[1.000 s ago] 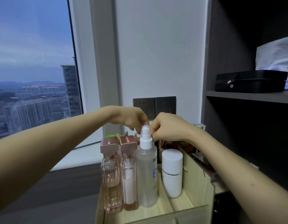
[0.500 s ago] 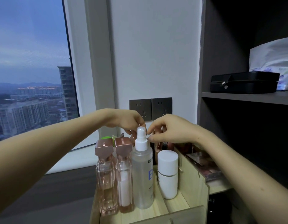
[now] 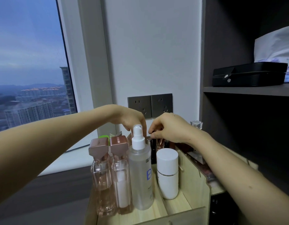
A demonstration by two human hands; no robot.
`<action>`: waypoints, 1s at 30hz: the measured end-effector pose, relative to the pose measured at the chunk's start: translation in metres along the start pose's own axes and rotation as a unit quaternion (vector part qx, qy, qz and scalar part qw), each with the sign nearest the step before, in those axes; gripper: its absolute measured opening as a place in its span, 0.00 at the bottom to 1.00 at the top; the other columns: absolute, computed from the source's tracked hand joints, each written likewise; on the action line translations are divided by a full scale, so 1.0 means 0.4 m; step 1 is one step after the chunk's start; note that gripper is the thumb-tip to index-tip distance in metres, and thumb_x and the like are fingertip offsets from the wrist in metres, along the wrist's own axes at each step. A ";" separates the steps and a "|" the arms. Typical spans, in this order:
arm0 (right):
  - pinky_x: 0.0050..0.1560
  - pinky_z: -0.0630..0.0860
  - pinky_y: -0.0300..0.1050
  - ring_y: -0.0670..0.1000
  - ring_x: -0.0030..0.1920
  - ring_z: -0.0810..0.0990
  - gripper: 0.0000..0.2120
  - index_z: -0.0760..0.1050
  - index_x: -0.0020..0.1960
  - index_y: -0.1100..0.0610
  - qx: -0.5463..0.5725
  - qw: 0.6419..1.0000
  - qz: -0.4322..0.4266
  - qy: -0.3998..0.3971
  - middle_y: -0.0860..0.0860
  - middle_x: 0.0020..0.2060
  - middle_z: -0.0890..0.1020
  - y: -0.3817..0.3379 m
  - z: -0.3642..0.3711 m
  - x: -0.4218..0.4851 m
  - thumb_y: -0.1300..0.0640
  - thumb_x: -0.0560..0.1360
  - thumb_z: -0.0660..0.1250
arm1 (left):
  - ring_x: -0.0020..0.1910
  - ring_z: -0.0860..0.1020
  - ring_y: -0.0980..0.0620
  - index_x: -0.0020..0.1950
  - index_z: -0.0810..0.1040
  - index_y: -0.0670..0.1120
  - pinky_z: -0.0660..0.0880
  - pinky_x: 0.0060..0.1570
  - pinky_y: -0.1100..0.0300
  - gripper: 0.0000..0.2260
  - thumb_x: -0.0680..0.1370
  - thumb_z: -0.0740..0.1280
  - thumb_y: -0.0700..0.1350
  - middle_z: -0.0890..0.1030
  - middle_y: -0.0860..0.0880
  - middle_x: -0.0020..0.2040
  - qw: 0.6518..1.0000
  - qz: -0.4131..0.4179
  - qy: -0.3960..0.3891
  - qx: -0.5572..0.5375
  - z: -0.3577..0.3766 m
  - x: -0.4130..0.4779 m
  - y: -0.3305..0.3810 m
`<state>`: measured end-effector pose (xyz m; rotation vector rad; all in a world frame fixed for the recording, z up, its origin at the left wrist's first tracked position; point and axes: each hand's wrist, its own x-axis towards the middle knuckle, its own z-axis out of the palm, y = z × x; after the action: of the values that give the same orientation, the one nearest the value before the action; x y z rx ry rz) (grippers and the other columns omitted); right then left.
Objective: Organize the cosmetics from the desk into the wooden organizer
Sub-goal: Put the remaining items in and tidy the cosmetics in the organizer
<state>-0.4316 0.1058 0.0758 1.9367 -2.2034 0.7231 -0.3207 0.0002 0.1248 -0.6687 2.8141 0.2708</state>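
The wooden organizer (image 3: pixel 195 181) stands low in the middle. Its front compartments hold two pink bottles with rose-gold caps (image 3: pixel 100 174) (image 3: pixel 122 176), a frosted spray bottle (image 3: pixel 141 172) and a white bottle (image 3: pixel 167 174). My left hand (image 3: pixel 129 118) reaches down behind the spray head, and its fingertips are hidden. My right hand (image 3: pixel 170 127) hovers over the back compartment. Its thumb and forefinger pinch the top of a slim dark tube (image 3: pixel 152 144) that stands among other small cosmetics.
A dark shelf unit to the right carries a black case (image 3: pixel 249 74) and a white bag (image 3: pixel 273 44). Two wall sockets (image 3: pixel 150 105) sit behind the hands. A clear faceted cap (image 3: pixel 196 124) shows past my right wrist. The dark desk (image 3: pixel 43 200) and a window lie left.
The hands, pinched together above the spray head a second ago, have parted. My right hand opened briefly and now curls down over the back compartment. The view shifted slightly.
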 end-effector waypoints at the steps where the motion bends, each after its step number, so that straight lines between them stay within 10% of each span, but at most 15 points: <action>1: 0.41 0.69 0.40 0.42 0.36 0.72 0.07 0.82 0.49 0.49 -0.001 1.000 0.001 0.000 0.39 0.32 0.74 0.003 0.001 0.000 0.52 0.72 0.70 | 0.46 0.76 0.52 0.51 0.82 0.43 0.74 0.54 0.56 0.12 0.70 0.66 0.42 0.83 0.44 0.50 1.000 -0.003 -0.002 0.010 0.001 0.008 0.001; 7: 0.40 0.69 0.41 0.40 0.32 0.71 0.09 0.81 0.52 0.48 0.004 1.000 -0.005 -0.004 0.41 0.32 0.75 0.012 -0.001 -0.008 0.53 0.72 0.70 | 0.31 0.66 0.53 0.42 0.78 0.39 0.63 0.33 0.63 0.06 0.75 0.64 0.40 0.71 0.49 0.33 0.995 -0.050 -0.021 0.079 0.018 0.061 0.026; 19: 0.40 0.71 0.42 0.42 0.35 0.73 0.08 0.81 0.51 0.47 0.017 1.000 -0.006 0.006 0.44 0.34 0.79 0.006 0.004 -0.019 0.53 0.73 0.69 | 0.33 0.70 0.54 0.35 0.73 0.44 0.68 0.35 0.64 0.08 0.73 0.67 0.39 0.72 0.49 0.33 0.991 -0.058 -0.011 0.119 0.020 0.093 0.051; 30: 0.46 0.68 0.40 0.48 0.47 0.78 0.08 0.81 0.51 0.49 -0.035 0.998 0.021 0.056 0.45 0.41 0.81 0.003 0.009 -0.023 0.52 0.73 0.68 | 0.33 0.73 0.54 0.53 0.80 0.37 0.71 0.38 0.64 0.10 0.75 0.67 0.41 0.76 0.50 0.33 0.991 -0.023 0.088 0.100 0.009 0.086 0.048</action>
<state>-0.4304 0.1126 0.0689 1.7766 -2.1792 0.7303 -0.3589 0.0036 0.1144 -0.7416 2.9331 -0.0824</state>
